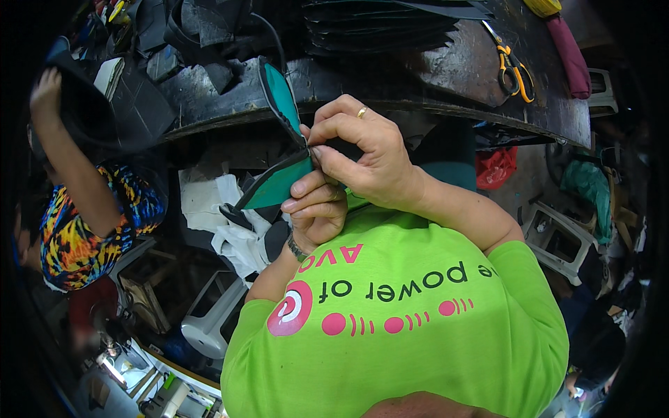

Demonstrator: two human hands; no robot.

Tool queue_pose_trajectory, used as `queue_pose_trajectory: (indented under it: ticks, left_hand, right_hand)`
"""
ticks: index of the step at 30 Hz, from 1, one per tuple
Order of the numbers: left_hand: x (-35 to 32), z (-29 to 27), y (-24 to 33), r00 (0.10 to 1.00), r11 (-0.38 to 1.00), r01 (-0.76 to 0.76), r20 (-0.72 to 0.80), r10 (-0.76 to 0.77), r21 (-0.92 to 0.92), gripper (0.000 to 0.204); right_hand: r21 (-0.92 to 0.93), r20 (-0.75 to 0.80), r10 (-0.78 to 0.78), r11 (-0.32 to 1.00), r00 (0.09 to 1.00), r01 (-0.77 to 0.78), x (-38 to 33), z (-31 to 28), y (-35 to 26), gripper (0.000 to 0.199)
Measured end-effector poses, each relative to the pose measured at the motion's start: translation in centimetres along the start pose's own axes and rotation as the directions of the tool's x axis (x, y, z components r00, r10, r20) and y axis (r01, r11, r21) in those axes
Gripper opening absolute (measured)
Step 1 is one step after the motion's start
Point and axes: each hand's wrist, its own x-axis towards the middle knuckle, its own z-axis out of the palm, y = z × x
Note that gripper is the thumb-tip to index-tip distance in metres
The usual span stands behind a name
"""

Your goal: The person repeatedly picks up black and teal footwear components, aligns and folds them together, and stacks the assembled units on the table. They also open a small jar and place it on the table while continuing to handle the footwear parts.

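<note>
A flat black piece with a teal inner side (280, 183) is bent into a V in front of my chest, one flap up and one toward the lower left. My left hand (319, 209) grips it from below, fingers curled at the lower flap. My right hand (366, 148), wearing a ring, pinches the black edge at the bend between thumb and forefinger. Whether a smaller thing is in that pinch is hidden. From the top of the piece, a thin dark strip (274, 36) runs up over the table edge.
On the dark worktable (390, 82) lie stacked black sheets (383, 31), black offcuts (202, 31) and orange-handled scissors (514, 73). A person in a colourful shirt (97, 223) works at the left. White stools (557, 240) and a red bag (495, 167) sit below.
</note>
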Motion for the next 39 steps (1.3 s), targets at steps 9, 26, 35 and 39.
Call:
queue_pose_trajectory:
  ticks: [9, 26, 35, 39]
  left_hand:
    - [0.2, 0.1, -0.6, 0.999, 0.999, -0.038, -0.006, 0.038, -0.013, 0.015]
    - [0.0, 0.0, -0.2, 0.999, 0.999, -0.043, 0.029, 0.044, -0.009, 0.008]
    - [-0.3, 0.0, -0.2, 0.998, 0.998, -0.058, 0.000, 0.058, -0.013, 0.014]
    - [-0.5, -0.3, -0.1, 0.996, 0.995, -0.086, -0.012, 0.085, -0.053, 0.010]
  right_hand:
    - [-0.021, -0.046, -0.034, 0.999, 0.998, 0.033, 0.2, 0.5, 0.1, 0.004]
    - [0.025, -0.017, -0.002, 1.000, 1.000, 0.003, 0.0, 0.4, 0.1, 0.010]
    - [-0.014, -0.058, -0.076, 0.997, 0.995, 0.075, 0.2, 1.2, 0.2, 0.007]
    - [-0.087, -0.064, -0.113, 0.990, 0.992, 0.107, 0.3, 1.3, 0.5, 0.007]
